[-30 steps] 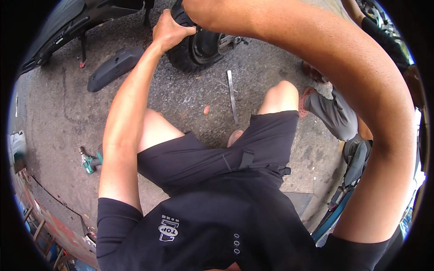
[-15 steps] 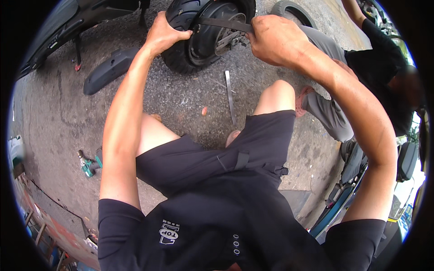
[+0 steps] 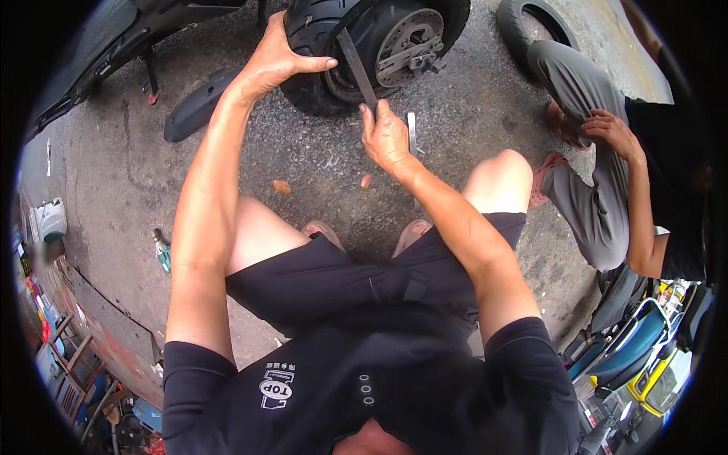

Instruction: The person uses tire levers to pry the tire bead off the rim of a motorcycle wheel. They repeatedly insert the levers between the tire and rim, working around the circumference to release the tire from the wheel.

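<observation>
A black motorcycle tyre (image 3: 307, 49) sits on a wheel with a slotted brake disc (image 3: 387, 53) at the top of the view. My left hand (image 3: 274, 62) grips across its tread, thumb stretched toward the sidewall and fingertips partly hidden. In my right hand (image 3: 387, 138) is a dark flat tyre lever (image 3: 355, 64), fingers closed round its near end. The lever's far end meets the tyre's edge by the rim. Just beyond my right hand, a second, shinier metal bar (image 3: 412, 129) lies on the ground, partly covered by my forearm.
A black fender-like part (image 3: 193, 110) lies left of the wheel, below a parked motorcycle (image 3: 91, 61). A loose tyre (image 3: 538, 23) rests far right, near a seated person in grey trousers (image 3: 595, 167). A green power tool (image 3: 161, 250) is on the ground at left.
My right hand has swung the lever from pointing right across the wheel down toward me. My left hand keeps its place on the tyre. The person at right has lowered an arm toward the knee.
</observation>
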### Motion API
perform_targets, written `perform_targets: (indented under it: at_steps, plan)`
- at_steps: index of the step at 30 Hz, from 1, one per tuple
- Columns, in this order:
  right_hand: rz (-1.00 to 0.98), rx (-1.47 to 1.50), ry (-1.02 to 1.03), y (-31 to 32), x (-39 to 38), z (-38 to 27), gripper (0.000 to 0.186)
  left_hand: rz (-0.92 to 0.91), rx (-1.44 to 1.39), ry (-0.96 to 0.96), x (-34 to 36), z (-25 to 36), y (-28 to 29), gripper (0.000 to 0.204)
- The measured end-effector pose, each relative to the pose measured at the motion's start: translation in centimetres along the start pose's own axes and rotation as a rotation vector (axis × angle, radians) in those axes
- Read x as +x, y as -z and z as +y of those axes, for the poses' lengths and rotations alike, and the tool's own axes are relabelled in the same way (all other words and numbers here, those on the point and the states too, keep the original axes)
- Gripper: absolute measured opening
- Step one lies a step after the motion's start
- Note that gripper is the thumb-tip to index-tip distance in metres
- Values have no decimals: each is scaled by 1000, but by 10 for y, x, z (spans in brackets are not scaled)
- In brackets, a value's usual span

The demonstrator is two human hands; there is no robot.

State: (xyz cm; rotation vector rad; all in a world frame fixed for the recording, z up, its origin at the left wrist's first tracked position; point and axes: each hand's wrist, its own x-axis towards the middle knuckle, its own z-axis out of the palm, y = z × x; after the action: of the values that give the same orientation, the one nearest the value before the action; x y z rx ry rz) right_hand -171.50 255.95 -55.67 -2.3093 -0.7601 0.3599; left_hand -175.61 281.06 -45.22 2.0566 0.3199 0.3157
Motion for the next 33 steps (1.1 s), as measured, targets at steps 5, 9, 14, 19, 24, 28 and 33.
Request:
perform_targets:
  at_steps: [5,9,14,19,24,28,33]
  plan:
    - [-112,270,-171,-64,4,-43,27,-10,-57,50,3,-1,0,117]
    - [-205,904,-381,-76,-58,-47,21,-26,-83,69,8,-2,-6,117]
    - [-20,578,-327,-4,-136,-46,30,-9,-163,28,-3,-14,2,118]
    - [-92,587,-446,-2,-151,-61,44,140,-343,153,-7,33,-9,89]
    - [-73,537,-451,-26,-129,-76,47,-35,-64,174,-23,-13,0,127]
    - [0,761,-539,-76,-131,-89,43,48,29,51,-30,-26,-9,135]
    - [54,1049,-602,-127,-111,-127,35,142,116,37,-31,-24,-25,118]
